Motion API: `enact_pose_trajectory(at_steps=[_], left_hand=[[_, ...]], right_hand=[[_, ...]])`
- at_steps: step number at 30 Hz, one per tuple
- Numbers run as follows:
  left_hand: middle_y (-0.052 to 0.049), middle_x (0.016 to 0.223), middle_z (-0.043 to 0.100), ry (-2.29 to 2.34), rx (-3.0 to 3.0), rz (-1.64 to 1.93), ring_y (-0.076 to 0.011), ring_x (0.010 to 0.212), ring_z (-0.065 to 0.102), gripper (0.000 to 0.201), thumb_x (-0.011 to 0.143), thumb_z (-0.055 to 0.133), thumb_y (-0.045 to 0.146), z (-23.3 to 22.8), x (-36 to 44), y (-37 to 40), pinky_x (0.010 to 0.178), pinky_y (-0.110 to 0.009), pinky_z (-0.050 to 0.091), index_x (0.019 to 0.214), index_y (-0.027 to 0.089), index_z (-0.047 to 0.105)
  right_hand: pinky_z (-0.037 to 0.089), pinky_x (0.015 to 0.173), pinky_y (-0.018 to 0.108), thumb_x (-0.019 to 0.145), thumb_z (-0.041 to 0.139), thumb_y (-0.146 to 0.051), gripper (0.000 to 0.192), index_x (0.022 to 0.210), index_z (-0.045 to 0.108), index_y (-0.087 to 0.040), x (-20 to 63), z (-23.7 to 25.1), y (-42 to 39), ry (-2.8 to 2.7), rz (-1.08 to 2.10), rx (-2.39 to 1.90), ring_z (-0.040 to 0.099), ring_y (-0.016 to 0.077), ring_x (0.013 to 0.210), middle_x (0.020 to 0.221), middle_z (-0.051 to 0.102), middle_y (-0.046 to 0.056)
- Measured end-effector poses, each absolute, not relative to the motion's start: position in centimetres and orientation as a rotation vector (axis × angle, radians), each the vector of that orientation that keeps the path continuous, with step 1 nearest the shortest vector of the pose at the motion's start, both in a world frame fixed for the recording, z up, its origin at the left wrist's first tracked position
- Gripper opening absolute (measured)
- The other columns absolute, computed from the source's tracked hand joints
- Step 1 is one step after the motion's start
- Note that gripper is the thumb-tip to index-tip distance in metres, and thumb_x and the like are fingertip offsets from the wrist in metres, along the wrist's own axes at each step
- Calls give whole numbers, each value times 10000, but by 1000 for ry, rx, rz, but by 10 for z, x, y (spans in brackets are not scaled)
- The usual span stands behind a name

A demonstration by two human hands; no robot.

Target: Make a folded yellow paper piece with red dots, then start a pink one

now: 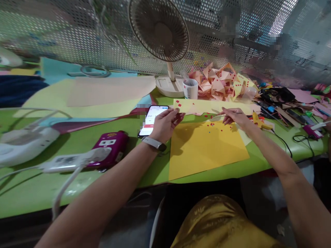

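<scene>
Carefully: your left hand (165,124) pinches a pale yellow strip (207,106), right hand (234,117) fingers pinching a thin tool, and a nudge could scatter the red bits (210,124).

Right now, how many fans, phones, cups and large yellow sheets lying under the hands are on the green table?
Fan: 1
Phone: 1
Cup: 1
Yellow sheet: 1
Total: 4
The left hand is beside the phone; the right hand is over the sheet's far edge.
</scene>
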State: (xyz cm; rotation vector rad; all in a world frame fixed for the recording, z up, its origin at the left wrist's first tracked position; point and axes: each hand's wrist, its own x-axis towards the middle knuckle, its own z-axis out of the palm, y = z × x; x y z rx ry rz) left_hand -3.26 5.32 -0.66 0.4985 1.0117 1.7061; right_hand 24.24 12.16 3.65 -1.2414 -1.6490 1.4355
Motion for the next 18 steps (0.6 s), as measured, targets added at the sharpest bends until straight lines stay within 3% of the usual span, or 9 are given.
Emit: enact_pose_trajectory(at_steps=[3, 5, 9, 13, 18], left_hand=[[-17, 666, 696, 1003, 454, 1739, -104, 673, 708, 123, 795, 722, 79, -5, -33, 53, 701, -190, 584, 707, 146, 670], [-18, 667, 698, 1001, 436, 1742, -100, 669, 704, 142, 817, 699, 70, -5, -34, 54, 705, -190, 589, 706, 150, 665], [-11, 683, 693, 1001, 430, 1741, -106, 671, 710, 147, 780, 744, 71, -8, -34, 55, 713, -197, 593, 707, 151, 644], [-23, 699, 703, 1013, 439, 1728, -119, 696, 718, 138, 770, 760, 82, -10, -35, 56, 733, -210, 596, 720, 150, 650], [-21, 679, 699, 1014, 428, 1728, -108, 678, 710, 147, 814, 676, 51, -9, -35, 55, 695, -191, 598, 705, 148, 659]], right_hand=[[478, 471, 166, 819, 745, -410, 254, 928, 736, -181, 231, 29, 123, -1473, 1375, -1206, 664, 101, 505, 587, 704, -4], [475, 486, 159, 814, 741, -331, 156, 847, 720, -181, 224, 24, 125, -1396, 1360, -1203, 689, 102, 554, 625, 724, -2], [473, 493, 156, 784, 769, -373, 218, 718, 700, -177, 217, 12, 131, -1314, 1352, -1223, 709, 100, 617, 681, 748, 10], [513, 501, 165, 745, 823, -391, 240, 795, 710, -186, 218, -2, 137, -1273, 1403, -1244, 726, 120, 638, 676, 744, 2], [530, 469, 192, 843, 743, -404, 231, 828, 708, -176, 222, -7, 138, -1250, 1456, -1332, 719, 141, 586, 662, 743, 32]])
